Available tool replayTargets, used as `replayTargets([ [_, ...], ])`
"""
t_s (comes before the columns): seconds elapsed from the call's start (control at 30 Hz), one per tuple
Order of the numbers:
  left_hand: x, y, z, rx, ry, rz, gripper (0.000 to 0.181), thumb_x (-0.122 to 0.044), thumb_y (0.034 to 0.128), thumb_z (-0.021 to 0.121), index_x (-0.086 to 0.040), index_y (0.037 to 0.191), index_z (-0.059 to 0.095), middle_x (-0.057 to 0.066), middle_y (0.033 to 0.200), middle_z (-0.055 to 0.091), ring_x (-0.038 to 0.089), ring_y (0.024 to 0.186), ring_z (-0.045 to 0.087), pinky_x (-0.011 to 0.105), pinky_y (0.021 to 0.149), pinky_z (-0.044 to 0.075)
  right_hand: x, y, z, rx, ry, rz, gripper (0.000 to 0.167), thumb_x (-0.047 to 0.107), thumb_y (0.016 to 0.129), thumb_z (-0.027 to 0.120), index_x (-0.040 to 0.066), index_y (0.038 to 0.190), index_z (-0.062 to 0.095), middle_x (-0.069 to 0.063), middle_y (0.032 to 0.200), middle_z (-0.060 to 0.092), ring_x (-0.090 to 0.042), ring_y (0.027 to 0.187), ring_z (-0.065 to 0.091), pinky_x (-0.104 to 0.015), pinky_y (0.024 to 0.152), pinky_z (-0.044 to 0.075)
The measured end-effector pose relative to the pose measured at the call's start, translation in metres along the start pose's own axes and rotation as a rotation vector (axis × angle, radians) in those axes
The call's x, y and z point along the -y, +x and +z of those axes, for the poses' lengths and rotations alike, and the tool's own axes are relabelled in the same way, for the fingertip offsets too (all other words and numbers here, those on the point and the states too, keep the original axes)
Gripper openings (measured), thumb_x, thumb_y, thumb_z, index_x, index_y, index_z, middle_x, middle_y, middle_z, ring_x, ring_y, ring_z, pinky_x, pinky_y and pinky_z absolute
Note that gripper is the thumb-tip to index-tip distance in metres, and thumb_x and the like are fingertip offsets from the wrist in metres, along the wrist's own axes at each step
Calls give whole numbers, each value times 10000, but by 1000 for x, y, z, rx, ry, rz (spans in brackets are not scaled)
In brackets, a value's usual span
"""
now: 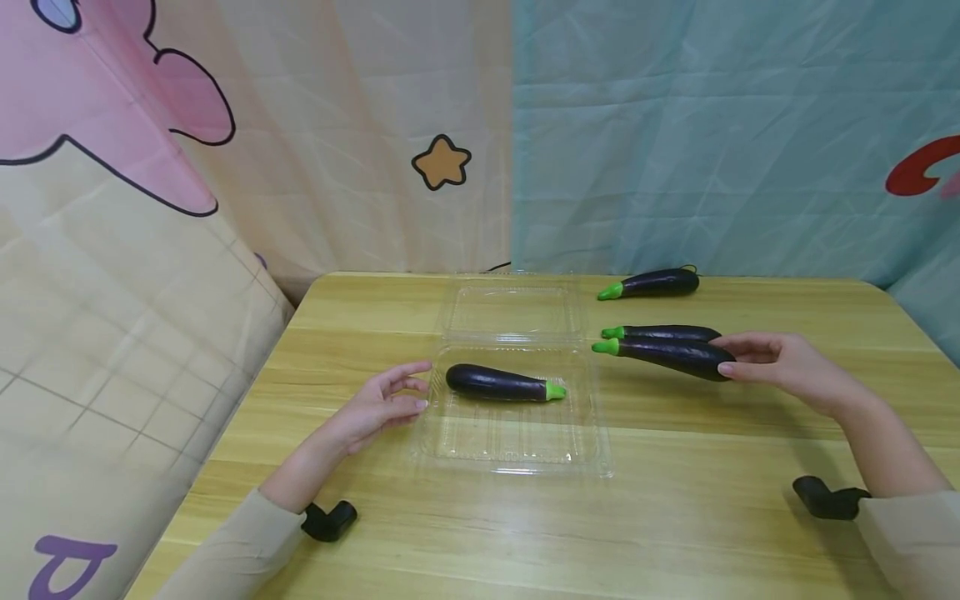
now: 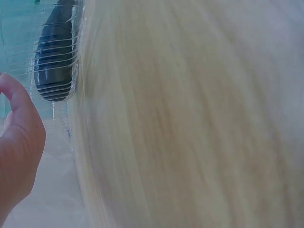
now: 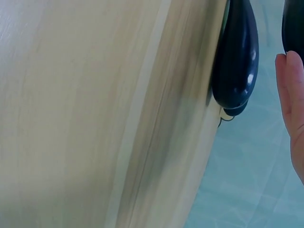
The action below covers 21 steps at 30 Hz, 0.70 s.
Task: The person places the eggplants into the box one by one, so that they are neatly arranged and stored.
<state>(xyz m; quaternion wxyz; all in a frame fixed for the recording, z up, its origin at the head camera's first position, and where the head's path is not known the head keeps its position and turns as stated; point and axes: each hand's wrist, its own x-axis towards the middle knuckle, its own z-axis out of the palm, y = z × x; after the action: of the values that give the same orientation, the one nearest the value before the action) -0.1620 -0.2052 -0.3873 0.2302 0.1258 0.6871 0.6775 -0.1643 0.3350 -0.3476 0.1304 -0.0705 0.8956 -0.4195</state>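
Observation:
My right hand [image 1: 787,371] pinches the thick end of a dark purple eggplant [image 1: 667,354] between thumb and fingers. Its green stem points left, and it looks raised off the table. Just behind it lies another eggplant [image 1: 678,331], partly covered in the head view. A clear plastic clamshell box [image 1: 510,460] lies open in the middle, with one eggplant [image 1: 495,383] crosswise in its base, stem to the right. Beside the box's left edge is my left hand [image 1: 378,408], fingers loosely bent and holding nothing; whether it touches the rim I cannot tell.
A further eggplant [image 1: 663,283] lies near the table's back edge. The box's clear lid [image 1: 513,310] is folded back toward the curtain [image 1: 675,150]. Below each wrist a black mount piece [image 1: 828,500] sticks out over the wooden table [image 1: 675,533].

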Motion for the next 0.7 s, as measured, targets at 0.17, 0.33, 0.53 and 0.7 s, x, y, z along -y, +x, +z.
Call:
replayTargets([
  [0.17,-2,0,2,-30,-11,-48,647,-3,872,596,7,1435,279,118,1141,450,115,860,584,222,740,506,8,0,2,9,-13,8,536,290,915,601,-1,1338,447,-125,1279,461,96,940,502,-202,750,481],
  [0.33,-2,1,2,-37,-18,-58,632,21,877,578,8,1434,281,120,1138,448,113,846,583,220,737,503,15,0,4,28,-10,-6,524,268,922,593,2,1347,442,-220,1334,423,104,950,492,-203,751,476],
  [0.53,-3,0,2,-33,-10,-53,643,3,869,596,2,1432,287,128,1151,446,118,850,584,223,739,506,23,1,8,30,9,-19,504,241,917,602,5,1338,457,-190,1307,455,44,950,539,-214,753,483],
  [0.7,-2,0,2,-33,-9,-53,645,3,868,598,-3,1433,287,117,1147,448,119,856,583,222,738,507,31,1,12,39,32,-26,503,241,917,603,5,1337,458,-153,1290,472,25,961,545,-234,766,487],
])
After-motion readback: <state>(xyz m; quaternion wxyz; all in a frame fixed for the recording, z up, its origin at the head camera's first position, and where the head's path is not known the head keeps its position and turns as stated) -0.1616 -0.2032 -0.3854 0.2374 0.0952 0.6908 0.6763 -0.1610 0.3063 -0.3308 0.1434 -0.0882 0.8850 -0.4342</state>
